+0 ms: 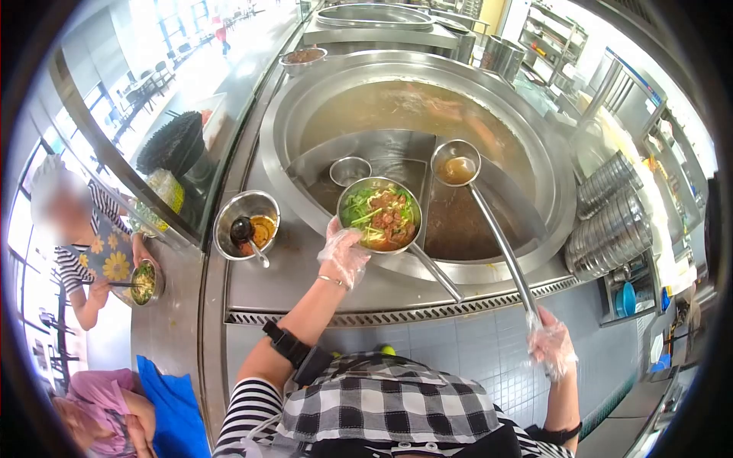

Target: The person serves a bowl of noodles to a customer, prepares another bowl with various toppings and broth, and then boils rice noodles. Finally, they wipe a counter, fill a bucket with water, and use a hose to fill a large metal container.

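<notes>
My left hand (345,252), in a clear plastic glove, grips the side of a metal bowl (379,212) filled with chopped greens, noodles and brown meat pieces. The bowl is over the near edge of the big round pot (553,221). My right hand (551,347), also gloved, is closed around the long handle of a ladle (500,237). Its cup, with light broth in it, hangs over the pot, right of the bowl. Another metal handle (439,275) sticks out below the bowl, across the pot's rim. A small round metal cup (350,169) sits in the left compartment.
A seasoning bowl (229,229) with spoons stands left on the counter. Stacked metal bowls (611,229) are at the right. Behind the glass, a person (95,237) holds a bowl of food (147,282); another person (103,408) is below. Farther back stands another pot (374,15).
</notes>
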`<state>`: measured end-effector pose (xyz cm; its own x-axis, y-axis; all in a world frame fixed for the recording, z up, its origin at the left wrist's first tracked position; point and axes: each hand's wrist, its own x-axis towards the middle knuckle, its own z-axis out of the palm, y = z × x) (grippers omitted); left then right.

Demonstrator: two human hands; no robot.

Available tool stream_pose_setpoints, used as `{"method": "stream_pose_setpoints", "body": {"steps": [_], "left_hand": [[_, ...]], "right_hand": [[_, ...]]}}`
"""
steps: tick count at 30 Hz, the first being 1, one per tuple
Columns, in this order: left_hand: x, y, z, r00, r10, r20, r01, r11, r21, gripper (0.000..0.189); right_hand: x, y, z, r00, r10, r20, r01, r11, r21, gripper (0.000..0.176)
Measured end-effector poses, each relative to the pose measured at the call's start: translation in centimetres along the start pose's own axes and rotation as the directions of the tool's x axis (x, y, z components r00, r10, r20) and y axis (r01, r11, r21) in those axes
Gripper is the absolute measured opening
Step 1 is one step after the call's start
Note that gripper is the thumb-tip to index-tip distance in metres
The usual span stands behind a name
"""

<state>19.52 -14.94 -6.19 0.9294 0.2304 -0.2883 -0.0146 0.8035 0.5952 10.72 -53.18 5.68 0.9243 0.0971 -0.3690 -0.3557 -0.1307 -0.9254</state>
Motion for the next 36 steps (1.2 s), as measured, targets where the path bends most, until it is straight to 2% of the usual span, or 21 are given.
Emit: {"method": "stream_pose_setpoints", "body": {"steps": [2, 5, 7, 9, 11, 13, 14, 16, 17, 19, 21, 23, 24, 25, 27, 28, 30, 33, 34, 35, 36], "left_hand": [[1.3, -0.6, 0.2, 1.000, 0.010, -0.002, -0.010, 1.000, -0.025, 0.065], [2.0, -0.7, 1.2, 1.000, -0.001, -0.030, 0.000, 1.000, -0.026, 0.065], [2.6, -1.2, 1.6, 0.999, 0.038, -0.029, -0.041, 0.994, -0.103, 0.063], [2.7, -1.2, 1.8, 1.000, 0.025, -0.017, -0.027, 0.994, -0.101, 0.063], [2.7, -1.0, 1.6, 1.000, 0.016, -0.009, -0.017, 0.995, -0.097, 0.063], [2.7, -0.8, 1.2, 0.999, 0.021, 0.050, -0.017, 0.996, -0.084, 0.064], [2.5, -0.7, 0.9, 0.999, 0.029, 0.043, -0.025, 0.996, -0.087, 0.064], [1.0, 0.5, 1.3, 0.999, -0.033, -0.010, 0.032, 0.997, -0.072, 0.064], [0.9, 0.5, 0.5, 1.000, -0.014, -0.023, 0.012, 0.997, -0.076, 0.064], [1.0, 0.7, -2.3, 0.992, -0.092, 0.083, 0.095, 0.995, -0.039, 0.067], [-0.8, 1.7, -4.6, 0.982, -0.046, 0.184, 0.050, 0.999, -0.014, 0.067], [-3.7, 3.5, -5.4, 0.980, -0.003, 0.199, 0.018, 0.997, -0.076, 0.065], [-5.2, 4.5, -6.6, 0.896, 0.271, 0.351, -0.372, 0.890, 0.262, 0.056], [-6.9, 5.2, -7.4, 0.915, 0.260, 0.310, -0.352, 0.889, 0.294, 0.051], [-10.2, 6.6, -8.9, 0.945, 0.236, 0.225, -0.305, 0.885, 0.351, 0.042], [-13.7, 8.4, -7.3, 0.958, 0.214, 0.190, -0.269, 0.900, 0.344, 0.043], [-17.2, 10.2, -8.5, 0.969, 0.206, 0.136, -0.240, 0.914, 0.328, 0.045], [-20.9, 10.9, -13.8, 0.893, 0.437, -0.108, -0.306, 0.766, 0.565, 0.057], [-22.2, 10.7, -15.5, 0.846, 0.501, -0.181, -0.287, 0.715, 0.638, 0.061], [-23.2, 10.8, -16.9, 0.810, 0.526, -0.261, -0.324, 0.771, 0.548, 0.063], [-24.2, 10.8, -18.2, 0.766, 0.546, -0.340, -0.375, 0.809, 0.454, 0.066]], "right_hand": [[-1.7, 0.6, -0.3, 0.999, -0.023, 0.048, 0.010, 0.966, 0.258, 0.062], [-3.7, -0.4, 0.7, 0.999, 0.043, 0.015, -0.045, 0.958, 0.282, 0.064], [-4.6, -0.7, 1.2, 0.998, 0.063, 0.006, -0.062, 0.978, 0.199, 0.059], [-5.0, -0.6, 1.7, 1.000, -0.021, -0.022, 0.017, 0.984, -0.176, 0.058], [-5.0, -0.4, 1.8, 0.999, -0.050, 0.021, 0.053, 0.986, -0.161, 0.058], [-4.4, 0.3, 1.5, 0.993, -0.065, 0.095, 0.058, 0.995, 0.077, 0.057], [-3.6, 1.2, 0.9, 0.992, -0.065, 0.105, 0.057, 0.996, 0.074, 0.057], [-2.1, 3.8, -0.8, 0.967, 0.022, 0.253, -0.176, 0.779, 0.602, 0.059], [-1.8, 4.4, -1.0, 0.961, 0.021, 0.275, -0.186, 0.783, 0.593, 0.059], [-0.3, 5.3, -0.8, 0.914, -0.184, 0.361, -0.092, 0.774, 0.627, 0.061], [1.0, 6.8, -0.6, 0.922, -0.153, 0.355, -0.091, 0.807, 0.584, 0.064], [1.7, 5.7, 0.5, 0.987, 0.015, 0.160, -0.119, 0.743, 0.659, 0.062], [1.5, 3.9, 2.5, 0.997, 0.065, 0.029, -0.070, 0.813, 0.578, 0.035], [2.4, 3.7, 3.1, 0.996, 0.061, 0.059, -0.084, 0.819, 0.567, 0.035], [4.6, 4.0, 3.9, 0.971, 0.166, -0.171, -0.052, 0.848, 0.528, 0.018], [6.1, 5.0, 3.2, 0.976, 0.159, -0.148, -0.061, 0.855, 0.515, 0.018], [9.4, 7.7, 1.0, 0.991, -0.076, 0.107, 0.050, 0.973, 0.223, 0.029], [10.7, 6.9, 3.6, 0.991, 0.106, 0.087, -0.129, 0.934, 0.334, 0.011], [10.3, 4.8, 5.0, 0.985, 0.161, 0.057, -0.170, 0.965, 0.202, 0.012], [9.7, 2.7, 6.3, 0.982, 0.176, 0.061, -0.184, 0.966, 0.181, 0.012], [9.1, 0.6, 7.8, 0.998, 0.057, 0.019, -0.047, 0.943, -0.330, 0.014]]}}
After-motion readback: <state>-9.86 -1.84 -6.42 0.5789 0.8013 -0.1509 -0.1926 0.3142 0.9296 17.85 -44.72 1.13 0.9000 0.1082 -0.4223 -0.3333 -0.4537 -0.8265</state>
